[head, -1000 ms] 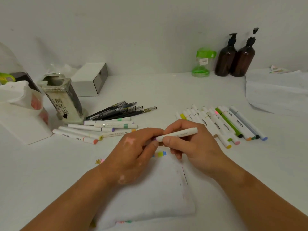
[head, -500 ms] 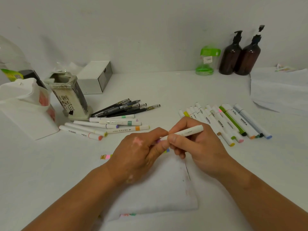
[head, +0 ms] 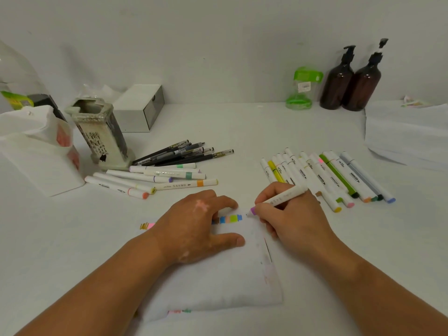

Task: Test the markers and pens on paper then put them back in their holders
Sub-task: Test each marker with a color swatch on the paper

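Note:
My right hand (head: 295,221) grips a white marker (head: 283,196), uncapped, with its purple tip at the top edge of the white paper (head: 218,282), just right of a row of colour swatches (head: 230,218). My left hand (head: 194,229) rests flat on the paper, thumb stretched out. I see no cap. Several white markers (head: 327,175) lie in a row to the right. More markers (head: 155,178) and black pens (head: 184,154) lie at the left beside a ceramic holder (head: 101,137).
A white container with a plastic bag (head: 36,151) stands at the far left, and a grey box (head: 138,107) behind the holder. Two brown pump bottles (head: 351,83) and a green container (head: 300,90) stand at the back wall. A paper stack (head: 407,134) lies at the right.
Both hands held the marker together before. Now they have parted: my left hand has dropped flat onto the paper, and my right has turned the marker's purple tip down to it.

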The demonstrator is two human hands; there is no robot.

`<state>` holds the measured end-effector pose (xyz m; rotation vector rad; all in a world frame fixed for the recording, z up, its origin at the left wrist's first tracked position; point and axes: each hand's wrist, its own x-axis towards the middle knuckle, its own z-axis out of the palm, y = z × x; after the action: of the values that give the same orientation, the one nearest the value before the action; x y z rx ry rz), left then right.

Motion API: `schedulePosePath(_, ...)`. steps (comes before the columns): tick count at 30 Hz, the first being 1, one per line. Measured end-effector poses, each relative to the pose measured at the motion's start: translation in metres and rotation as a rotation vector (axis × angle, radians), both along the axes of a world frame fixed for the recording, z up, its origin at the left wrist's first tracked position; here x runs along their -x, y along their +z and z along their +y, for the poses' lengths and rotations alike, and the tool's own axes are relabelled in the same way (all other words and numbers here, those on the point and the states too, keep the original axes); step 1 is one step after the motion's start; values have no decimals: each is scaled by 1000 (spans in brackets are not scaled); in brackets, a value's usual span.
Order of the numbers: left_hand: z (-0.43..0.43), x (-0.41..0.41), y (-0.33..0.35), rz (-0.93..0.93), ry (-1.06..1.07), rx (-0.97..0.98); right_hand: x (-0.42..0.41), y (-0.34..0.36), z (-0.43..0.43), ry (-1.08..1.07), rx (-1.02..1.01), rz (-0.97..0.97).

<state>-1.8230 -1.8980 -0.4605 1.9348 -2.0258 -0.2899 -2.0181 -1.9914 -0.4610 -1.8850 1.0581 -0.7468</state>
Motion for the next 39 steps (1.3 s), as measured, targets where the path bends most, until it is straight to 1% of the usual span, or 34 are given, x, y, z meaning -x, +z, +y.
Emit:
schedulePosePath(4,0,0,-1,-11,-3,-10,0,-2,-1,-9,13,35)
schedulePosePath(8,-2,-1,-2,-20,-2,1,1,-1,-2,26,4,27)
schedulePosePath(12,-2,-1,-2,-33,1,-1,-1,-1,0,29,42,79)
schedulePosePath(16,-2,0,-3,-45,2,-13,-1,0,1,62,32,127)
schedulePosePath(20,-3,-1,-2,-42,4,-21,0,0,0,44,41,107)
schedulePosePath(29,-3,0,-2,-49,-4,-8,0,1,0,84,4,119)
schedulePosePath(32,-3,-1,-2,-44,-3,-2,0,1,0,44,20,118)
schedulePosePath(39,-3,-1,-3,-35,1,-9,0,2,-1,23,18,126)
